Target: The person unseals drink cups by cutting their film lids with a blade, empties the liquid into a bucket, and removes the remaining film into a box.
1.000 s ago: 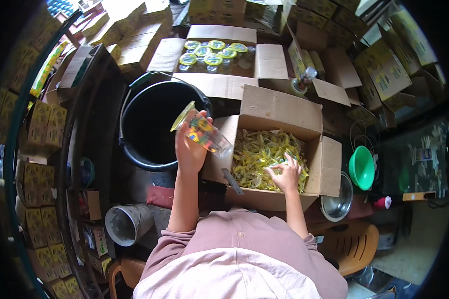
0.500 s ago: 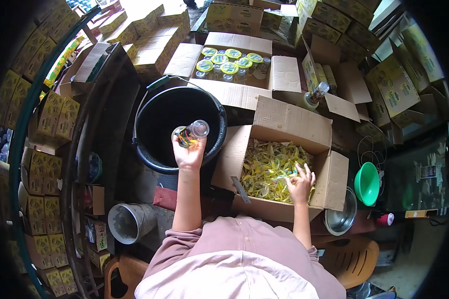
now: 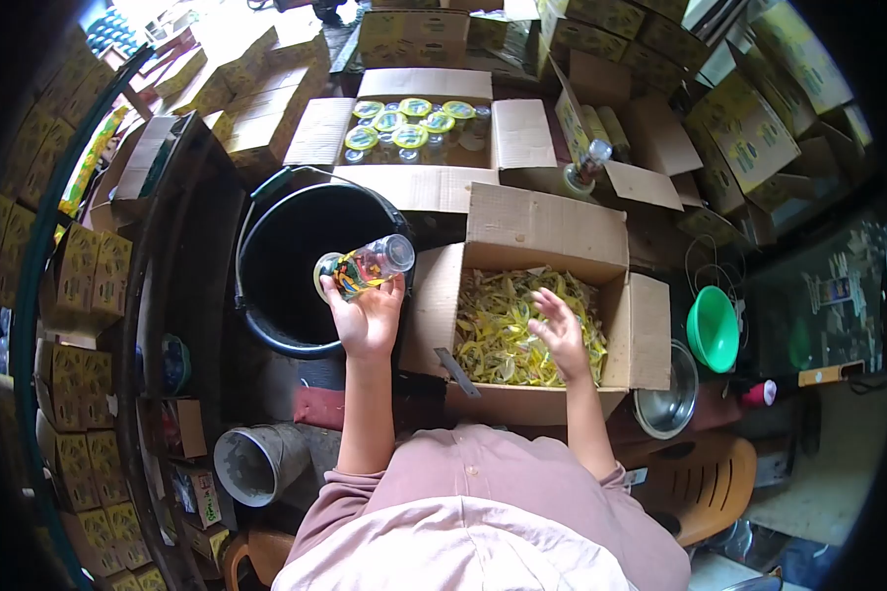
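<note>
My left hand (image 3: 368, 323) is closed around a clear plastic jar (image 3: 367, 266) with a colourful printed label. The jar lies tilted over the right side of the black bucket (image 3: 258, 323), its narrower clear end to the upper right. My right hand (image 3: 565, 341) has its fingers apart and holds nothing. It hovers over the open cardboard box (image 3: 547, 224), which is filled with small yellow-and-clear packets (image 3: 498, 340). Whether the fingertips touch any packets I cannot tell. A flat metal strip (image 3: 457, 372) sits at the box's near left corner.
Behind stands an open carton (image 3: 419, 187) of jars with yellow-green lids. Another jar (image 3: 588, 167) stands by a carton at the right. A green bowl (image 3: 714, 330) and metal basin (image 3: 668, 399) lie right of the box. A grey bucket (image 3: 261, 463) is at lower left.
My right hand has lifted off the packets, its fingers opening from a pinch. The jar in my left hand has tilted further towards the horizontal. The view has shifted slightly.
</note>
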A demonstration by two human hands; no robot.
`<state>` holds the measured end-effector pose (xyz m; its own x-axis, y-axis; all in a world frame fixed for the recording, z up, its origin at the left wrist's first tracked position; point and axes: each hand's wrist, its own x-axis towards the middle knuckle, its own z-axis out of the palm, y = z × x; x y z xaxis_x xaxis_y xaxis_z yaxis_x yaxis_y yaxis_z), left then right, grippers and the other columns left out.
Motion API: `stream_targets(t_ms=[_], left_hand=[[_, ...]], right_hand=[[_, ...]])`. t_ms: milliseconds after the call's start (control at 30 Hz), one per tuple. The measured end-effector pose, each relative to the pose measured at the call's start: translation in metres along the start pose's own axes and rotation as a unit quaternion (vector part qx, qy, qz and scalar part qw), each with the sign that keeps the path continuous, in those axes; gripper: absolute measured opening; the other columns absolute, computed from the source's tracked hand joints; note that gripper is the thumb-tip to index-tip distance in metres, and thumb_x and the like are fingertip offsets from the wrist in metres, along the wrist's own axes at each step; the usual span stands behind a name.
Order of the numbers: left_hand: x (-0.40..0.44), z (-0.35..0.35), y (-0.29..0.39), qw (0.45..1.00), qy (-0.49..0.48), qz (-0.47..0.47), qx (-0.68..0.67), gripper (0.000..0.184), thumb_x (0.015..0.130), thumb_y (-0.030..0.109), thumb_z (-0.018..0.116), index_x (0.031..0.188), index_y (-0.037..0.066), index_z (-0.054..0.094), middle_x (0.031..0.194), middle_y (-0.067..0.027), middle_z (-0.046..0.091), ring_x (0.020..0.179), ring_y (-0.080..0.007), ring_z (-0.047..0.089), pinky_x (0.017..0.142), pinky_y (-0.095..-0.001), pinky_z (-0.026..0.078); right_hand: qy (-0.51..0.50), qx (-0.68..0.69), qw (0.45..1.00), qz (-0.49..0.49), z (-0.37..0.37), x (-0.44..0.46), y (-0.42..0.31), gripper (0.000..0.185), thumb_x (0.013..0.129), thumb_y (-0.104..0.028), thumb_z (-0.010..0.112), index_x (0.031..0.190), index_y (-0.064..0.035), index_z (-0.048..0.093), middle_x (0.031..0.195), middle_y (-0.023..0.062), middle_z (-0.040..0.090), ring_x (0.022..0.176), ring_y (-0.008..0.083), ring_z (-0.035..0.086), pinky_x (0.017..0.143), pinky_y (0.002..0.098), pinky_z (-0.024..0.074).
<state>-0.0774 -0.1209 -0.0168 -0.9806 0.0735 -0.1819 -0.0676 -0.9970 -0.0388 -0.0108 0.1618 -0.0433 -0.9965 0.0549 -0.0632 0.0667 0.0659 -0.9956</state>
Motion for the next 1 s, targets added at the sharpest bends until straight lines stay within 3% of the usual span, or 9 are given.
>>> stream_targets(t_ms=[100,400,600,633,667,700,767,933,1000], left_hand=[[-0.012,0.024,-0.029,0.999,0.014,-0.014,0.025,0.052,0.088,0.053,0.038,0.113,0.009,0.049,0.113,-0.0103,0.053,0.109,-0.0265,0.047,0.095,-0.0435,0.036],[-0.03,0.011,-0.082,0.987,0.003,-0.152,0.043,0.048,0.089,0.051,0.037,0.111,0.011,0.049,0.108,-0.0071,0.054,0.103,-0.0225,0.048,0.096,-0.0424,0.033],[-0.013,0.015,-0.054,0.994,-0.008,-0.112,0.001,0.057,0.087,0.054,0.039,0.111,0.003,0.051,0.107,-0.0122,0.058,0.102,-0.0269,0.052,0.095,-0.0442,0.035],[-0.011,0.015,-0.054,0.993,-0.014,-0.115,0.002,0.057,0.087,0.053,0.039,0.111,0.003,0.051,0.107,-0.0119,0.057,0.102,-0.0268,0.052,0.095,-0.0444,0.035],[-0.011,0.014,-0.053,0.993,-0.019,-0.116,0.003,0.057,0.087,0.053,0.039,0.112,0.004,0.051,0.108,-0.0115,0.057,0.103,-0.0267,0.052,0.095,-0.0446,0.035],[-0.009,0.014,-0.054,0.993,-0.024,-0.118,0.004,0.056,0.087,0.053,0.039,0.112,0.004,0.051,0.109,-0.0112,0.057,0.103,-0.0266,0.051,0.095,-0.0448,0.034],[-0.01,0.019,-0.056,0.992,-0.014,-0.125,0.014,0.055,0.087,0.053,0.04,0.112,0.006,0.052,0.11,-0.0107,0.056,0.105,-0.0262,0.05,0.096,-0.0447,0.033],[-0.007,0.023,-0.069,0.99,0.041,-0.121,0.064,0.045,0.086,0.047,0.048,0.113,0.011,0.051,0.112,-0.0063,0.055,0.108,-0.0213,0.047,0.096,-0.0408,0.034],[0.0,0.028,-0.076,0.986,0.048,-0.135,0.08,0.043,0.085,0.043,0.052,0.115,0.012,0.05,0.115,-0.0057,0.053,0.108,-0.0198,0.047,0.094,-0.0386,0.036]], right_hand=[[-0.097,0.314,0.944,0.025,0.019,0.005,-0.036,0.055,0.077,-0.004,0.062,0.128,-0.0054,0.041,0.127,0.0103,0.046,0.117,0.0189,0.042,0.097,0.0305,0.0357],[-0.082,0.261,0.96,-0.056,0.022,0.01,-0.067,0.068,0.069,-0.02,0.074,0.128,-0.0075,0.042,0.123,0.0075,0.048,0.115,0.019,0.043,0.092,0.0322,0.039],[-0.107,0.413,0.898,-0.108,-0.066,0.005,-0.039,0.056,0.083,-0.008,0.057,0.134,-0.0072,0.034,0.06,0.0002,0.055,0.073,0.0161,0.062,0.081,0.0341,0.0475],[-0.029,0.068,0.997,-0.022,-0.064,0.004,-0.035,0.065,0.075,-0.006,0.063,0.134,-0.0152,0.036,0.085,0.0067,0.061,0.094,0.0223,0.059,0.093,0.0445,0.0391],[-0.031,-0.336,0.941,0.024,-0.052,0.0,-0.02,0.067,0.071,-0.008,0.065,0.132,-0.019,0.039,0.103,0.0103,0.055,0.106,0.0252,0.051,0.098,0.0492,0.031],[-0.029,-0.684,0.726,0.066,-0.042,-0.005,-0.002,0.07,0.067,-0.009,0.067,0.13,-0.0227,0.042,0.121,0.0139,0.049,0.118,0.0281,0.043,0.102,0.0539,0.0229],[-0.072,-0.627,0.771,0.088,-0.041,-0.011,0.011,0.071,0.061,-0.014,0.07,0.127,-0.0274,0.046,0.14,0.0117,0.028,0.13,0.0309,0.024,0.105,0.0558,0.011],[0.033,-0.513,0.857,0.033,-0.054,0.009,0.008,0.043,0.062,-0.008,0.064,0.104,-0.0197,0.063,0.136,0.0104,0.035,0.126,0.0291,0.031,0.106,0.0505,0.0109],[0.037,-0.339,0.94,-0.026,-0.052,0.028,-0.02,0.074,0.057,-0.021,0.077,0.124,-0.014,0.046,0.136,0.01,0.035,0.124,0.0277,0.035,0.106,0.0452,0.0208]])
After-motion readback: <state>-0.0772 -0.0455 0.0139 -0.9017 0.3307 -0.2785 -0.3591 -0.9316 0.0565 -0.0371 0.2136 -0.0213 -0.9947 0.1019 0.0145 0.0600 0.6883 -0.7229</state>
